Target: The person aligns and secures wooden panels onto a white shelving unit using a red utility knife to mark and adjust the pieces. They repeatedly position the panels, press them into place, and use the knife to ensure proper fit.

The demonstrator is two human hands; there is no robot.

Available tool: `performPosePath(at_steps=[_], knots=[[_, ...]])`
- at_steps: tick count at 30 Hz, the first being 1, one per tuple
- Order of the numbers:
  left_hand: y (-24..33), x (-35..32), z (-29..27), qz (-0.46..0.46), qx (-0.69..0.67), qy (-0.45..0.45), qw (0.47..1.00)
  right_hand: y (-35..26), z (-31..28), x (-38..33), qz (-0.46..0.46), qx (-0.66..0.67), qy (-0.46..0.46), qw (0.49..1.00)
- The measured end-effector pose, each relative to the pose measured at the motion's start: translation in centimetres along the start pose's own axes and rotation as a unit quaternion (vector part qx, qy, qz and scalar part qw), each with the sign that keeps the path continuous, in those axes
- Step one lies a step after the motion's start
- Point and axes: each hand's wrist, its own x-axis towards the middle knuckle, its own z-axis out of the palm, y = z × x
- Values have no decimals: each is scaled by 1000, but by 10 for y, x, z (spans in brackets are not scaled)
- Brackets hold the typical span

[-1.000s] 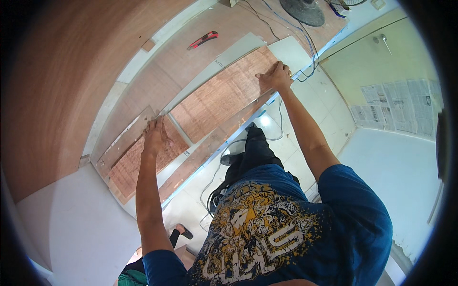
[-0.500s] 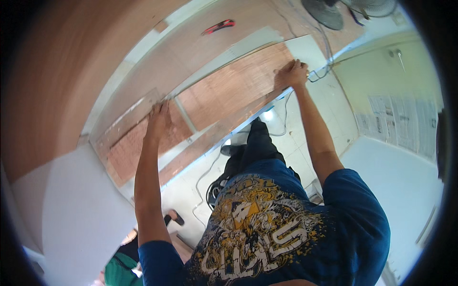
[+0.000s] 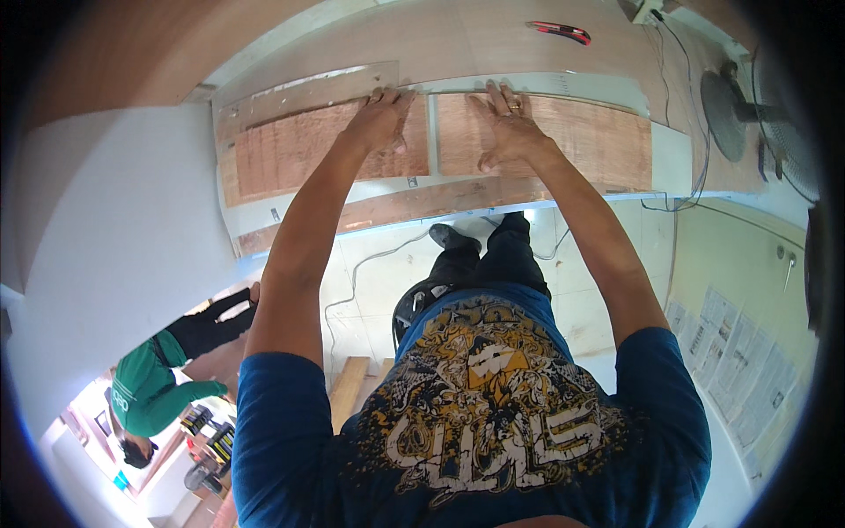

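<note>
Two thin reddish plywood pieces lie end to end on a white sheet [image 3: 673, 154] on the bench, with a narrow pale gap between them. My left hand [image 3: 385, 123] rests flat on the inner end of the left plywood piece [image 3: 290, 154], fingertips at its far edge and thumb apart. On the right plywood piece [image 3: 590, 141], near the gap, my right hand [image 3: 510, 129] presses down with spread fingers, their tips at the far edge. Neither hand grasps anything. Beyond the left piece lies a narrow flat strip [image 3: 308, 92].
A red and black utility knife [image 3: 561, 33] lies farther back on the bench. Fans [image 3: 783, 114] and cables [image 3: 704, 167] are at the right. A white wall [image 3: 123, 194] bounds the left. Lower left, a person in green [image 3: 145, 387] bends near power tools [image 3: 207, 453].
My right hand has left the outer right end of its plywood piece and moved inward to the gap. My left hand has shifted right, toward the gap. The view has turned.
</note>
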Motion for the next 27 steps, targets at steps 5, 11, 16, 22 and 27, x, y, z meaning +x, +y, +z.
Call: performPosePath(at_steps=[5, 11, 16, 22, 27], knots=[[4, -1, 8, 9, -5, 18, 1000, -7, -5, -1, 12, -10, -37, 999], [-18, 10, 34, 49, 47, 85, 994, -13, 2, 15, -8, -39, -46, 998], [-1, 15, 39, -11, 42, 92, 995, -2, 11, 14, 8, -71, -31, 997], [-19, 39, 96, -132, -114, 229, 958, -29, 13, 25, -27, -90, -47, 994], [22, 16, 47, -137, -46, 126, 981, -30, 4, 14, 10, -116, -67, 991]])
